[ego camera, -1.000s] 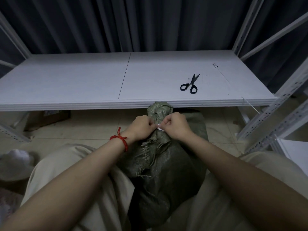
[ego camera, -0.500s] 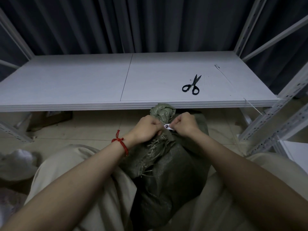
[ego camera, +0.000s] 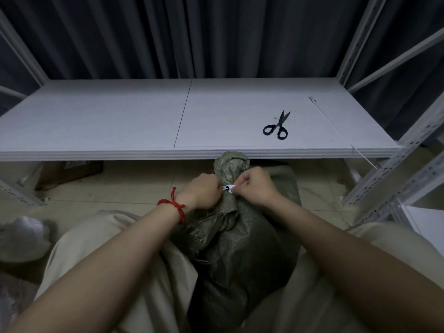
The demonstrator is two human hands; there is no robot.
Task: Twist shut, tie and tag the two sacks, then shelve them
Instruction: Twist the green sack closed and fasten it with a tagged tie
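Sack (ego camera: 242, 248) stands upright between our knees (ego camera: 101, 229), neck (ego camera: 231, 168) up. Our left hand (ego camera: 204, 191) and right hand (ego camera: 255, 186) flank that neck, level, both pinching the tag (ego camera: 230, 187).

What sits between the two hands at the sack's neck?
In the head view, a white tag lies between the left hand and right hand, against the twisted neck of the green sack.

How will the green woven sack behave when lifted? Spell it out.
The green woven sack probably sags when lifted: its cloth creases and bulges unevenly. Its full body suggests weight, likely a two-handed lift. The twisted neck, where the left hand grips and the right hand pinches the white tag, could serve as a handle.
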